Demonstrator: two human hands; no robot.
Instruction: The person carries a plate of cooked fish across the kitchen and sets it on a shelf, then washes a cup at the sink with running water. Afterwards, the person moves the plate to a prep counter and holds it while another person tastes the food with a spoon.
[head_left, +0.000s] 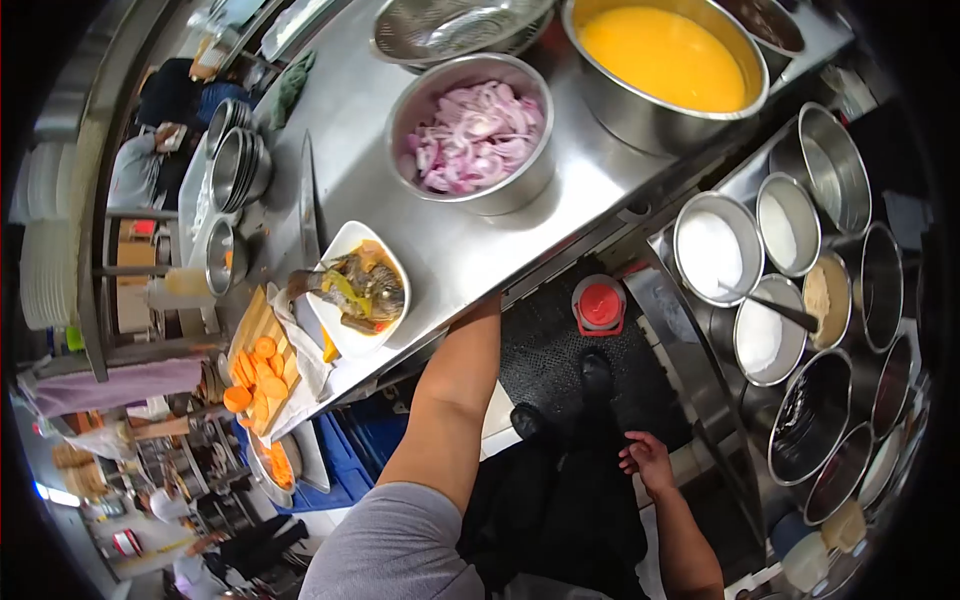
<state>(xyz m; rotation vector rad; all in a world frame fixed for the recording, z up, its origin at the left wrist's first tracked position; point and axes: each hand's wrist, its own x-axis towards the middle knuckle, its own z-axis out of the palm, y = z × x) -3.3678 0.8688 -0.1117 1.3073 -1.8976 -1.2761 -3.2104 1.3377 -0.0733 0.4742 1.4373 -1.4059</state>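
My left forearm reaches under the edge of the steel counter (450, 250), and the hand itself is hidden there. Low on the right, my right hand (648, 460) hangs over the floor with its fingers loosely curled but apart, nothing in them. On the counter above my left arm stands a white dish (340, 345) with a cooked fish (375, 290) in it. Behind it is a steel bowl of sliced red onions (480, 135). Sliced orange vegetables (262, 375) lie on a wooden board (243, 335) to the left. A long knife (308, 190) lies beyond the dish.
A pot of yellow liquid (665, 55) stands at the back right. Several steel containers, some with white powder (710, 255), fill the right side. A red-topped object (600, 305) is on the dark floor mat (540, 360). Blue bins (345, 460) stand below the counter; people are at far left.
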